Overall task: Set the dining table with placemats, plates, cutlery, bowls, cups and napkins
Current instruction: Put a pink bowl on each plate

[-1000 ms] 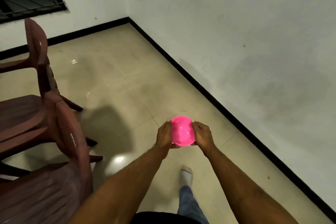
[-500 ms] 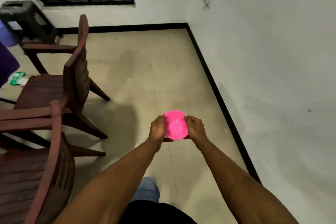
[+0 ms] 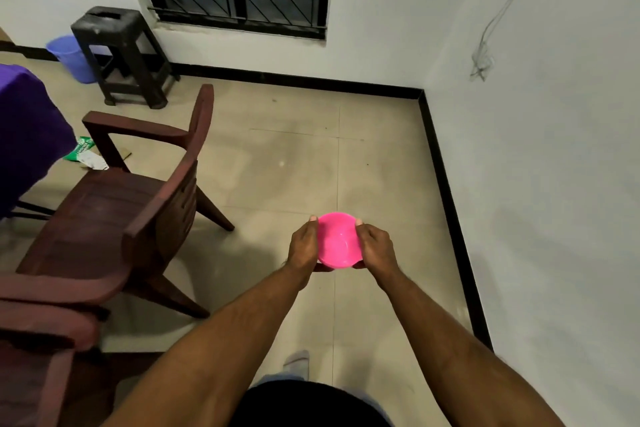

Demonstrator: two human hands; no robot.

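Note:
A small pink plastic bowl (image 3: 337, 241) is held upright in front of me, above the tiled floor. My left hand (image 3: 304, 244) grips its left side, thumb on the rim. My right hand (image 3: 374, 245) grips its right side the same way. The bowl looks empty inside. At the far left edge, a corner of the table under a purple cloth (image 3: 24, 135) shows; its top is out of view.
Two dark red plastic armchairs (image 3: 138, 204) stand at my left, the nearer one (image 3: 41, 322) at the bottom left. A black stool (image 3: 119, 52) and a blue bucket (image 3: 69, 54) sit by the far wall under a barred window. A white wall runs along my right.
The view has swung left: the window, stool, bucket and purple cloth have come into sight. Both hands keep their hold on the pink bowl, and I have stepped forward.

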